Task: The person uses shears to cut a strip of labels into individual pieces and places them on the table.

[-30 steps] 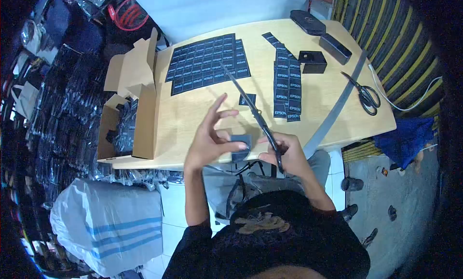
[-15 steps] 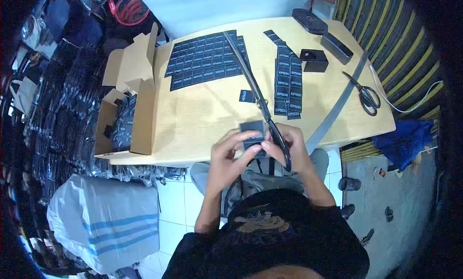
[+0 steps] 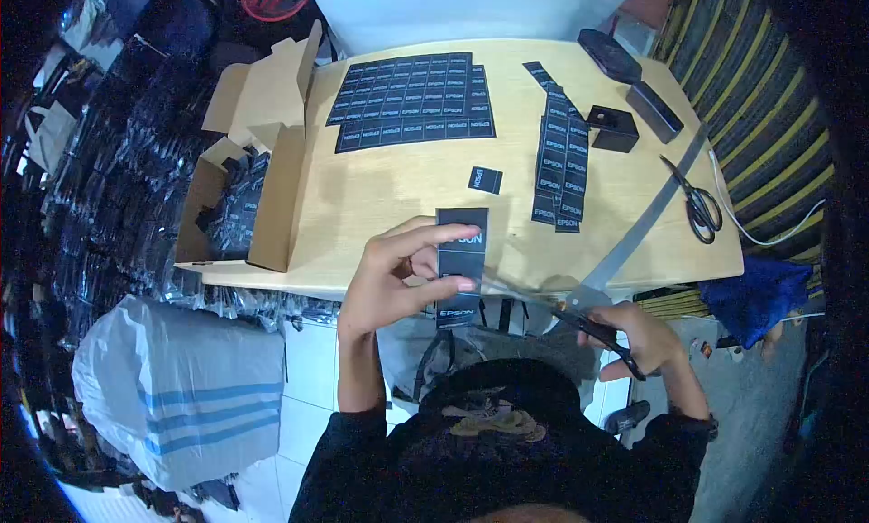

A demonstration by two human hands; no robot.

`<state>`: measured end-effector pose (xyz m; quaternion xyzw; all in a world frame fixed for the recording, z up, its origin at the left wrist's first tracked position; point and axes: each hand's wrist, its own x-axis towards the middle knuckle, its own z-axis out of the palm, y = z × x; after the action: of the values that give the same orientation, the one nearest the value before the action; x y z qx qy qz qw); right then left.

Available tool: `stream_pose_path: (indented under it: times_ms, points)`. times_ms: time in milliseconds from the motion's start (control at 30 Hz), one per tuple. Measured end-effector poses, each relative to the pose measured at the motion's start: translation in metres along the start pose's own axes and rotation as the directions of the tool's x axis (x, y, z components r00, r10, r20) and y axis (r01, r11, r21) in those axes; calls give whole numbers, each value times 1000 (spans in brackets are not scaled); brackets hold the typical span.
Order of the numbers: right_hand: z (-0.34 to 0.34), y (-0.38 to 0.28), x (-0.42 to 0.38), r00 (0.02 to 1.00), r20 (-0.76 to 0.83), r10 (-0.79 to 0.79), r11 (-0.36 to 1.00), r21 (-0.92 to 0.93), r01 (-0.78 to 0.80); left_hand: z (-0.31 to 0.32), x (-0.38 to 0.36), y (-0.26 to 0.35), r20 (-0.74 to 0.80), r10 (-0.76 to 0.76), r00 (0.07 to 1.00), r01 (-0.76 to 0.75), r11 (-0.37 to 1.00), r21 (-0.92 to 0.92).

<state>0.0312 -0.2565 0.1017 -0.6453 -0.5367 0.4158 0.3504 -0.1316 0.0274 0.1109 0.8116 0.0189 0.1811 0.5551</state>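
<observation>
From where I stand, the left hand (image 3: 385, 283) has a narrow black strip of printed EPSON labels (image 3: 460, 262) pinched between thumb and fingers, upright over the near edge of the pale wooden table (image 3: 362, 202). The right hand (image 3: 643, 337) is curled round the dark handles of a long pair of metal scissors (image 3: 593, 326), its blades pointing at the strip's right edge – whether they touch it, I cannot tell.

Just beyond the strip lies a single square black label (image 3: 486, 180). Farther back are overlapping black label sheets (image 3: 412, 93), and to their right some longer black label strips (image 3: 561, 175), near a small black box with a hole in its top (image 3: 614, 129). A second, black-handled pair of scissors (image 3: 699, 211) rests at the table's right side. On the left stands a brown cardboard box (image 3: 279, 197), flaps raised – small dark pieces (image 3: 240, 211) heaped inside.
</observation>
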Motion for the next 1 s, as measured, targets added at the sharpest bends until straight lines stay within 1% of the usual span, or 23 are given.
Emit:
stream_pose_path:
  times_ms: [33,100,133,167,200,233,267,367,433,467,500,567,633,667,700,767,900,1000]
  points:
    - [-1,-1,-1,998,53,-20,999,-26,22,0,1,-1,3,-2,1000,2,1000,-4]
    - [-2,1,1,997,68,-28,999,-13,29,0,2,-3,144,-57,988,63,997,-37]
    - [-3,-1,3,996,90,-17,1000,-23,19,0,4,-10,204,-29,978,46,996,-80]
    - [-5,-3,6,994,112,-6,999,-35,10,0,7,-7,203,-30,979,47,996,-80]
    - [-9,-5,8,989,148,23,1000,7,-25,0,10,-3,261,-43,964,70,993,-93]
    - [-9,-3,10,989,149,24,1000,7,-25,0,11,0,318,-55,946,93,990,-106]
    - [-9,1,12,989,150,11,999,36,-17,1,11,1,336,-94,937,133,987,-94]
    - [-8,1,13,990,140,-7,996,88,-6,2,15,2,369,-88,925,124,989,-76]
    - [-7,0,14,989,137,52,985,154,-73,1,15,1,365,-85,927,124,989,-86]
    - [-6,4,13,992,124,22,991,127,-38,1,16,1,373,-65,926,100,992,-77]
    - [-6,3,13,992,122,24,991,128,-39,1,17,1,380,-44,924,75,995,-68]
    - [-7,2,14,989,150,17,989,142,-38,0,18,4,388,-54,920,77,996,-45]
    - [-10,2,14,986,168,11,992,120,-31,0,18,6,392,-132,910,153,988,-24]
    - [-11,3,13,982,187,5,995,98,-23,2,18,0,374,-35,927,67,995,-73]
    - [-10,4,13,983,186,5,995,97,-23,2,18,0,375,-34,927,66,995,-73]
    - [-10,6,12,984,176,-3,995,94,-14,2,17,2,374,-75,924,121,987,-102]
    - [-9,2,14,987,158,-5,992,122,-15,1,17,1,391,-84,917,117,991,-63]
    - [-7,3,13,992,121,-17,993,122,2,2,17,0,396,-124,910,162,985,-65]
